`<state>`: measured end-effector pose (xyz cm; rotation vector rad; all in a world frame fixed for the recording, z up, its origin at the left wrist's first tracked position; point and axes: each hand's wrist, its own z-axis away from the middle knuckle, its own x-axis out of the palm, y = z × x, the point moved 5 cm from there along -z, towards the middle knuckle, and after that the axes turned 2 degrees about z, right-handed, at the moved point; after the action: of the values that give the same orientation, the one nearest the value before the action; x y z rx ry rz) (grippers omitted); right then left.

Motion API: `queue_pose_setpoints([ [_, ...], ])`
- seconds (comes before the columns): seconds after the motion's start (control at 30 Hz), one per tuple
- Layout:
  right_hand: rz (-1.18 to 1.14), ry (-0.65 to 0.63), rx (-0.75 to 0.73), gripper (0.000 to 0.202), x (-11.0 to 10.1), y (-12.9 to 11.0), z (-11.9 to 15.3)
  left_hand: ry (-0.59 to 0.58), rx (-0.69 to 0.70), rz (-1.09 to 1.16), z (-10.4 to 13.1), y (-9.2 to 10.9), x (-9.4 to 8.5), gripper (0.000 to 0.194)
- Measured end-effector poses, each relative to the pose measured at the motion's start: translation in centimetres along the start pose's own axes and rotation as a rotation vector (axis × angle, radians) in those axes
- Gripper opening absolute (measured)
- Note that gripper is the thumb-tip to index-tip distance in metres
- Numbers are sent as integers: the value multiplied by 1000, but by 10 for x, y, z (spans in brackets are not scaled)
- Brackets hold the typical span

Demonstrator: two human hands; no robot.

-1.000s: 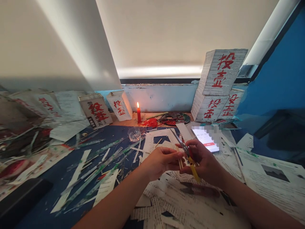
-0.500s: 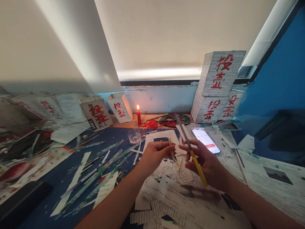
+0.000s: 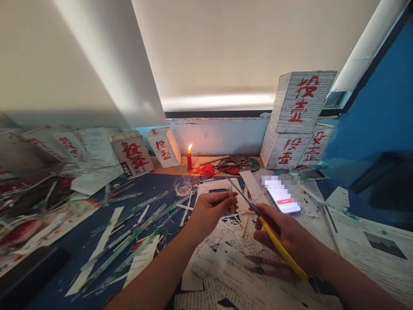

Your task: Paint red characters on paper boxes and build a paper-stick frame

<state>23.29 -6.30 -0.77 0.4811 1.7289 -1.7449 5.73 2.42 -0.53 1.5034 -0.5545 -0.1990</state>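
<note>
My left hand (image 3: 214, 209) is closed in a pinch on short, thin wooden sticks (image 3: 231, 200), held nearly upright over the paper scraps. My right hand (image 3: 284, 230) is wrapped round a yellow-handled tool (image 3: 274, 241) with a long, narrow metal shaft; its exact kind is unclear. The shaft slants up and left, its tip just above the sticks, and I cannot tell whether they touch. Below my right hand lies a red-handled cutting tool (image 3: 271, 263) with two dark pointed jaws. More pale sticks (image 3: 245, 226) rest on the printed paper strips (image 3: 226, 262).
A lit red candle (image 3: 189, 159) burns at the back. Boxes with red characters stand at left (image 3: 163, 146) and stacked at right (image 3: 298, 103). A glowing phone (image 3: 284, 200), a clear glass dish (image 3: 182, 186) and green-streaked strips (image 3: 129, 237) lie on the dark blue table (image 3: 106, 219).
The yellow-handled tool has tilted lower and leftward, its tip now close to the sticks. My right-hand fingers have closed more round it. My left hand stays nearly still with the sticks.
</note>
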Motion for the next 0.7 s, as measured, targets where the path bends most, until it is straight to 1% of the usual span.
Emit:
queue_pose_setpoints([
  [0.17,8,1,-5,51,3,0,-2,-44,5,-54,3,3,3,18],
  [0.4,11,25,-39,45,2,5,-4,-27,-4,-100,4,0,1,22],
  [0.53,29,51,-51,39,0,0,-4,-25,-10,-81,4,0,2,22],
  [0.7,32,57,-69,44,-3,-11,-3,-18,-33,20,5,-1,4,23],
])
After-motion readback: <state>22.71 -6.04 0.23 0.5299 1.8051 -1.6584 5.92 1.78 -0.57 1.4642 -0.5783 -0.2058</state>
